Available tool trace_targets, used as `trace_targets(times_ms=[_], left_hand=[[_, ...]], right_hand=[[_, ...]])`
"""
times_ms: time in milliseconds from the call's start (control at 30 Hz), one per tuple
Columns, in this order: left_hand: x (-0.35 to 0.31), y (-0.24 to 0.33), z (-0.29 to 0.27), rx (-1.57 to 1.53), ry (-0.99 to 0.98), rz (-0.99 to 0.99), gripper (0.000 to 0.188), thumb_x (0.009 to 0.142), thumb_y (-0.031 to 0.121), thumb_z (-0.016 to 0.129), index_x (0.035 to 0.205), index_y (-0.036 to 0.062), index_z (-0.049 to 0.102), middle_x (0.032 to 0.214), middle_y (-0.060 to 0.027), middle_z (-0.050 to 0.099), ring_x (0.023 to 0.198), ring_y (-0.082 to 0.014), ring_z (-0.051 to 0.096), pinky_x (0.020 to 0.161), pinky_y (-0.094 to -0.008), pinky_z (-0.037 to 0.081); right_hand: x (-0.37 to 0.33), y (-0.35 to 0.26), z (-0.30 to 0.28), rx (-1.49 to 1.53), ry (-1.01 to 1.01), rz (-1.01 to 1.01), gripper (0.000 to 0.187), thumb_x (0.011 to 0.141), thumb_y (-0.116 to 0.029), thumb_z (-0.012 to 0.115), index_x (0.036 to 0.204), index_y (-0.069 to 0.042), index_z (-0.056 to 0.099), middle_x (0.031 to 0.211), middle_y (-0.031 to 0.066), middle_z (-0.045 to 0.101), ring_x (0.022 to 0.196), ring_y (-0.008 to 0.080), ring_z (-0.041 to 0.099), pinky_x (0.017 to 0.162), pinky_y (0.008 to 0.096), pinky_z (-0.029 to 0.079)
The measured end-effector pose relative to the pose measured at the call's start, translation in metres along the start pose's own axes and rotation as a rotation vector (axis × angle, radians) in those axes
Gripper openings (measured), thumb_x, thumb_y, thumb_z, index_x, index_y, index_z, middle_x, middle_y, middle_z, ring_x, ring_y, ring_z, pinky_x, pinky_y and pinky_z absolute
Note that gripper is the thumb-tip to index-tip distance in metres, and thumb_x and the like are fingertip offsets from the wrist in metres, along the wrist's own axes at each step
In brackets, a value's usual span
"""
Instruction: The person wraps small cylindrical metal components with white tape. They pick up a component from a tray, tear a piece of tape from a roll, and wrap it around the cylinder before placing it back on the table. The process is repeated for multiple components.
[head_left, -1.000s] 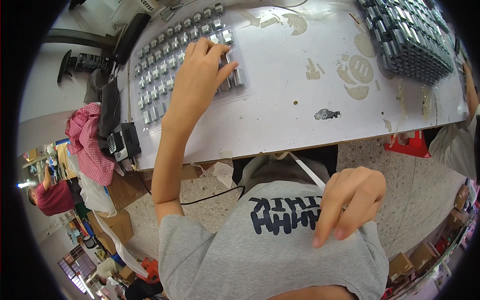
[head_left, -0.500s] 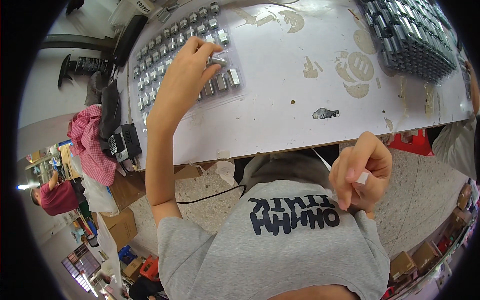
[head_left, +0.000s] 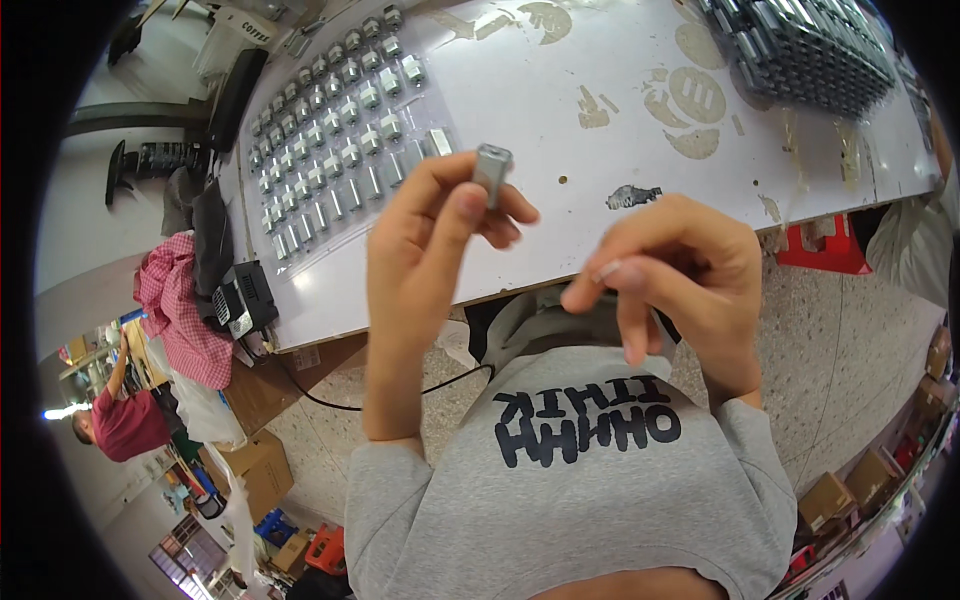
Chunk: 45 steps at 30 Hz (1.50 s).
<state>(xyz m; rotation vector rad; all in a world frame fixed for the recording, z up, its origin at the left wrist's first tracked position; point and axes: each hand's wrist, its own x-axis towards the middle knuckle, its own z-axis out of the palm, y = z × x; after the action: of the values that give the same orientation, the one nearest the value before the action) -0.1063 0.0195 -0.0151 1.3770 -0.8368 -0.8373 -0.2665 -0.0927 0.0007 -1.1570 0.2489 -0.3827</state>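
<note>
Between the thumb and fingers of my left hand (head_left: 425, 240) is a small silver metal block (head_left: 489, 172), held upright near the table's front edge. My right hand (head_left: 695, 265) is to its right, thumb and forefinger pinched on a small white piece (head_left: 606, 270) like a sticker or bit of paper. The two hands are apart, facing each other. Behind my left hand lies a clear plastic tray (head_left: 432, 97) with rows of similar silver metal parts (head_left: 370, 95) standing in its pockets. My left hand hides part of its near right corner.
A tall stack of filled trays (head_left: 800, 60) stands at the table's far right. The white table (head_left: 520, 110) has worn patches. On the left are a black device (head_left: 245, 298) and a pink checked cloth (head_left: 190, 320). Another person (head_left: 125, 420) is further off at left.
My left hand has come away from the tray toward me, bringing the metal block out of it. My right hand has risen and moved left, its white piece still pinched.
</note>
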Motion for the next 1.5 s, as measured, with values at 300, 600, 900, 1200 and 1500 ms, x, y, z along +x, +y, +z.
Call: trace_targets(times_ms=[300,600,900,1200,1500], left_hand=[[-0.020,0.005,0.045,0.089,0.161,0.124,0.030,0.086,0.008,0.051,0.113,-0.0047,0.045,0.098,-0.0132,0.057,0.086,-0.0153,0.058,0.073,-0.0252,0.049],[-0.024,-0.002,0.042,0.348,0.121,0.244,0.029,0.079,0.002,0.059,0.106,-0.0058,0.049,0.093,-0.0142,0.060,0.079,-0.0164,0.062,0.069,-0.0255,0.051],[-0.024,-0.010,0.047,0.284,0.215,0.366,0.033,0.076,-0.001,0.062,0.104,-0.0082,0.048,0.095,-0.0170,0.058,0.081,-0.0188,0.061,0.071,-0.0273,0.053],[-0.024,-0.013,0.046,0.479,0.205,0.486,0.039,0.070,-0.004,0.066,0.105,-0.0070,0.049,0.091,-0.0167,0.059,0.078,-0.0190,0.061,0.067,-0.0257,0.051],[-0.004,-0.019,0.041,0.746,0.125,0.776,0.043,0.064,-0.001,0.070,0.103,-0.0021,0.052,0.085,-0.0119,0.060,0.064,-0.0218,0.058,0.053,-0.0266,0.047]], right_hand=[[0.007,-0.002,0.005,-0.108,0.093,0.076,0.007,0.082,-0.005,0.056,0.080,0.002,0.055,0.061,0.0064,0.057,0.040,0.0026,0.045,0.035,0.0134,0.029],[0.007,-0.001,0.000,-0.271,0.103,-0.035,0.011,0.081,-0.009,0.059,0.076,0.000,0.055,0.056,0.0010,0.052,0.040,0.0004,0.041,0.035,0.0134,0.026],[0.009,0.000,-0.001,-0.193,0.109,0.002,0.013,0.081,-0.010,0.060,0.075,-0.001,0.053,0.055,-0.0001,0.051,0.039,-0.0008,0.038,0.033,0.0130,0.024],[0.011,-0.002,-0.001,-0.209,0.122,0.021,0.016,0.079,-0.010,0.062,0.071,-0.003,0.050,0.055,-0.0027,0.048,0.042,-0.0010,0.036,0.036,0.0136,0.024],[0.019,0.006,-0.007,-0.300,0.169,0.027,0.026,0.079,-0.021,0.063,0.070,-0.001,0.049,0.053,-0.0004,0.047,0.049,0.0029,0.039,0.043,0.0184,0.030]])
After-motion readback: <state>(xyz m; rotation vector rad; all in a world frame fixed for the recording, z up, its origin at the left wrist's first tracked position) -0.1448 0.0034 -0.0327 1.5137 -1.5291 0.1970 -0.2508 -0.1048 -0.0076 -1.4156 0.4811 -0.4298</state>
